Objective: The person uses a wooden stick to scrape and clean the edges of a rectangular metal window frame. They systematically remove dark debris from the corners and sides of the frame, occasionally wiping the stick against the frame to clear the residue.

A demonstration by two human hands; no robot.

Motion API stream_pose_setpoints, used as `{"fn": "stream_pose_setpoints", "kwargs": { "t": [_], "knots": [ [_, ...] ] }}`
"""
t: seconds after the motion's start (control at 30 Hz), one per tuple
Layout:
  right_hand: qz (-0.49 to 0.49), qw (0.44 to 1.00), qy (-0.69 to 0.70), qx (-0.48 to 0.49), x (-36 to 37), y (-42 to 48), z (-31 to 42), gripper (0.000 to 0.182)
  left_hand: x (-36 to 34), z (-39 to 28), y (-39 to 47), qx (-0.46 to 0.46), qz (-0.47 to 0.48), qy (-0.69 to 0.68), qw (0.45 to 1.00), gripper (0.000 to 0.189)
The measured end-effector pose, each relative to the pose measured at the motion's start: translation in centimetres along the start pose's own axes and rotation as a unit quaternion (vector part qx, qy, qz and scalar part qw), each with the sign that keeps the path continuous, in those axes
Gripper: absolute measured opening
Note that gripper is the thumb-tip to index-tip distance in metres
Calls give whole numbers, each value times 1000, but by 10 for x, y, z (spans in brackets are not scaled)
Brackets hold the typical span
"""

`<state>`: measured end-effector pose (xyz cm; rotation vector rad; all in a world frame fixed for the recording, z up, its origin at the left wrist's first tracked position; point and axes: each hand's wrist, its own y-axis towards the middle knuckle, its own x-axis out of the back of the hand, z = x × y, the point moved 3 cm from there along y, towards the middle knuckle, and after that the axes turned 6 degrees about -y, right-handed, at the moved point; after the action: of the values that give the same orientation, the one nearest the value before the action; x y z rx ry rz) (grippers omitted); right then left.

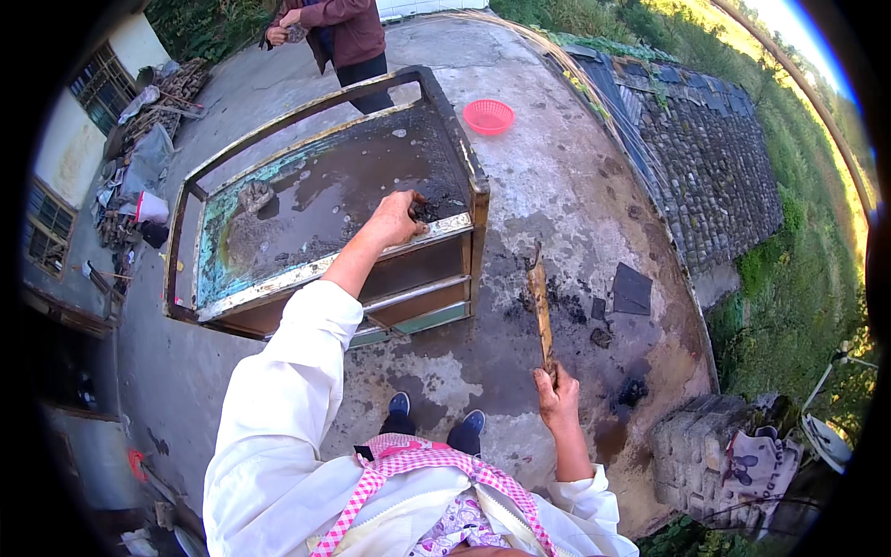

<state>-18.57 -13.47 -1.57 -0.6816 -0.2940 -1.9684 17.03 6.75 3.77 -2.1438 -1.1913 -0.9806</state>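
My left hand [398,218] is at the near right corner of an old cabinet's [445,224] framed top. Its dirty fingers curl into dark wet sludge [445,198] by the near rail; whether they grip any of it is hidden. Murky brown water [362,163] spreads over the top's turquoise-edged surface. A grey, soaked wad [255,196], perhaps a rag, lies toward the left end. Held upright-tilted over the wet concrete, a worn wooden stick [539,299] with a thin dark tip is in my right hand [559,397], apart from the cabinet.
Another person [348,35] stands beyond the cabinet, holding something dark. A pink plastic basket [489,117] sits on the concrete at its far right. Flat dark pieces [632,289] and black sludge lie right of the stick. Stacked tiles or blocks [689,452] stand at lower right, near the yard's edge.
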Motion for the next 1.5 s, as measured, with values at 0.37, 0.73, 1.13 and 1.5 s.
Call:
{"fn": "stream_pose_setpoints", "kwargs": {
  "t": [0.37, 0.73, 1.13, 1.5],
  "knots": [
    [-25, 998, 50, -29, 23, -17, -29, 35, -19, -28, 47, 19, -5, -34, 999, 43],
    [-35, 994, 93, -36, 14, -30, -63, 30, -19, -54, 15, -124, -158, 6, 980, 15],
    [8, 996, -6, 90, 38, -29, 31, 57, -108, -118, -115, -218, -66, -125, 966, 38],
    [71, 930, -308, 188, 7, 49, 157, 39, -51, -125, -133, -422, -171, 42, 889, 43]
  ]
}}
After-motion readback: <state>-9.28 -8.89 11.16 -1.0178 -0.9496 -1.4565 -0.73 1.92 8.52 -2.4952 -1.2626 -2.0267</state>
